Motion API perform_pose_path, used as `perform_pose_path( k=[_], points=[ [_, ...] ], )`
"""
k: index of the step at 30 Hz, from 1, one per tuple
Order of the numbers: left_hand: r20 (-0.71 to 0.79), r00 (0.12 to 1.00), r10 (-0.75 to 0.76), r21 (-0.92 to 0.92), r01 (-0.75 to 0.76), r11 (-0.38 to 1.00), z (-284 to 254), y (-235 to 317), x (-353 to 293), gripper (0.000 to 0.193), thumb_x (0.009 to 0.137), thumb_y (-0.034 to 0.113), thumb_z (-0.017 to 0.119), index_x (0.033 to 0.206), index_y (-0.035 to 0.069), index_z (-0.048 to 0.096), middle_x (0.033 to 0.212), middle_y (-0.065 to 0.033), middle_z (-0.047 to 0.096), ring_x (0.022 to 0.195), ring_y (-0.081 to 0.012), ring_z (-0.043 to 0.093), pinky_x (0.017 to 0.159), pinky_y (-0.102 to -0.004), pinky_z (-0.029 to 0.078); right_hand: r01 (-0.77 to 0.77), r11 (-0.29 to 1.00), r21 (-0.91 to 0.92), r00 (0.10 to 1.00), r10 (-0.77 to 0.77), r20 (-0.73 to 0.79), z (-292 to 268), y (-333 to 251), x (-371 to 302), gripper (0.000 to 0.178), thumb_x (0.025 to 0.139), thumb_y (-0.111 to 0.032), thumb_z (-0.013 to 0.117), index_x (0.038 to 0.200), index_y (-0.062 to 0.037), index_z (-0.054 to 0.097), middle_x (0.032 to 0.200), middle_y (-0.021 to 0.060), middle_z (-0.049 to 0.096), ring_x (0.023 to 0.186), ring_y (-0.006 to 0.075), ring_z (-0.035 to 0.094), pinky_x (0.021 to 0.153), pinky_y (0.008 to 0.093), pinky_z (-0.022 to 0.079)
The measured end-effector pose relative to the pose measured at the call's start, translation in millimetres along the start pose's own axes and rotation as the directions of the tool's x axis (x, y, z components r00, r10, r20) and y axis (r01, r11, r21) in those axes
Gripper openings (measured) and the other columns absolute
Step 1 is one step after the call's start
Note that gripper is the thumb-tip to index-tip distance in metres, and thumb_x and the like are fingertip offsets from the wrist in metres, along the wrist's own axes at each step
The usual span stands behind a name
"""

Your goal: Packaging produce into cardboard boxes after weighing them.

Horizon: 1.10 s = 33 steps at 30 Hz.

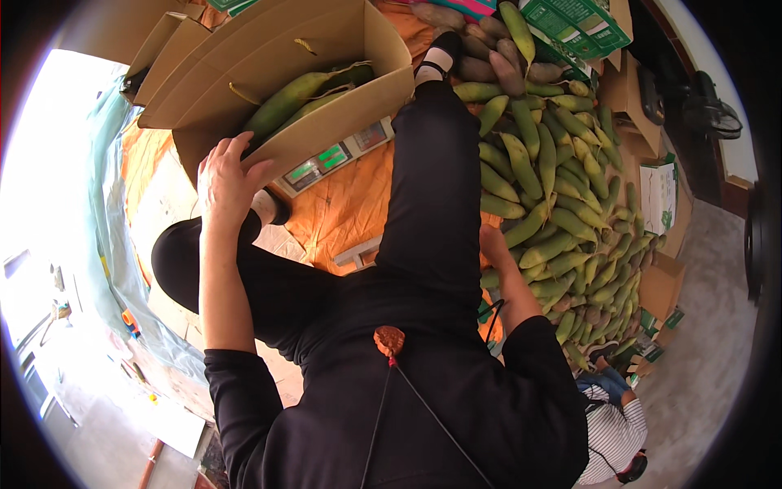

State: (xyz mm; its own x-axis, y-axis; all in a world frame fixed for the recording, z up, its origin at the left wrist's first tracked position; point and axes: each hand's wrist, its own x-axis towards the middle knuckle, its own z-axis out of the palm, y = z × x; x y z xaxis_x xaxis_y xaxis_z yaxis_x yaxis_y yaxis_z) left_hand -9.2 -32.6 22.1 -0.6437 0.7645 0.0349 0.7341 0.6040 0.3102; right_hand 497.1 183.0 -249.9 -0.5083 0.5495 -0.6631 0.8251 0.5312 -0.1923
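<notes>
An open cardboard box (pixel 342 110) with cord handles stands at the upper left and holds several long green radishes (pixel 287 104). My left hand (pixel 224 181) grips the near left part of its rim, fingers inside and thumb against the outer wall. Under the box, a scale (pixel 332 156) shows green lit displays. To the right lies a large heap of green radishes (pixel 562 183). My right hand (pixel 491 244) is down beside the heap's left edge, close to my thigh. Its fingers are mostly hidden, and I cannot tell whether they hold anything.
Reddish-brown roots (pixel 507 72) lie at the heap's far end. An orange sheet (pixel 330 222) covers the floor. A green printed carton (pixel 577 28) and a fan (pixel 710 110) stand far right. Another person in a striped top (pixel 623 432) is at the lower right.
</notes>
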Motion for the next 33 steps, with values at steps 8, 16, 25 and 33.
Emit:
perform_pose_path(
  k=[8,16,25,33],
  points=[
    [0.001,1.000,-0.017,0.001,0.017,1.000,-3.8,0.0,-6.4,0.043,0.072,0.022,0.073,0.110,0.005,0.062,0.099,-0.0111,0.064,0.097,-0.0296,0.059,0.088,-0.0395,0.043,-0.153,0.820,0.552,0.988,0.146,0.056,-11.7,-37.2,-7.8,0.029,0.084,-0.022,0.060,0.108,-0.0075,0.063,0.105,0.0150,0.065,0.101,0.0313,0.061,0.082,0.0392,0.049],
    [0.020,1.000,0.009,-0.041,-0.008,0.999,-0.5,-4.7,-9.1,0.041,0.074,0.021,0.071,0.111,0.005,0.061,0.099,-0.0137,0.063,0.095,-0.0333,0.059,0.083,-0.0414,0.046,-0.005,0.948,0.319,0.994,0.041,-0.105,17.7,-35.8,0.8,0.023,0.078,-0.023,0.064,0.091,-0.0047,0.066,0.085,0.0175,0.066,0.086,0.0344,0.064,0.077,0.0380,0.049],
    [-0.018,0.996,0.093,-0.037,-0.093,0.995,34.0,-32.3,-5.4,0.038,0.077,0.019,0.069,0.112,0.005,0.060,0.103,-0.0159,0.063,0.095,-0.0351,0.060,0.082,-0.0423,0.047,-0.435,0.577,0.692,0.898,0.337,0.283,33.4,-21.4,-39.0,0.033,0.080,-0.016,0.069,0.108,-0.0006,0.062,0.093,0.0090,0.066,0.073,0.0180,0.063,0.066,0.0310,0.050],
    [0.013,1.000,0.000,0.015,0.000,1.000,33.0,-42.8,-9.0,0.036,0.083,0.025,0.066,0.110,0.002,0.059,0.101,-0.0170,0.063,0.095,-0.0330,0.060,0.083,-0.0409,0.046,-0.403,0.731,0.551,0.886,0.462,0.034,67.9,37.1,-78.5,0.021,0.076,-0.019,0.066,0.087,-0.0008,0.067,0.082,0.0132,0.068,0.073,0.0253,0.065,0.066,0.0377,0.051]
  ],
)
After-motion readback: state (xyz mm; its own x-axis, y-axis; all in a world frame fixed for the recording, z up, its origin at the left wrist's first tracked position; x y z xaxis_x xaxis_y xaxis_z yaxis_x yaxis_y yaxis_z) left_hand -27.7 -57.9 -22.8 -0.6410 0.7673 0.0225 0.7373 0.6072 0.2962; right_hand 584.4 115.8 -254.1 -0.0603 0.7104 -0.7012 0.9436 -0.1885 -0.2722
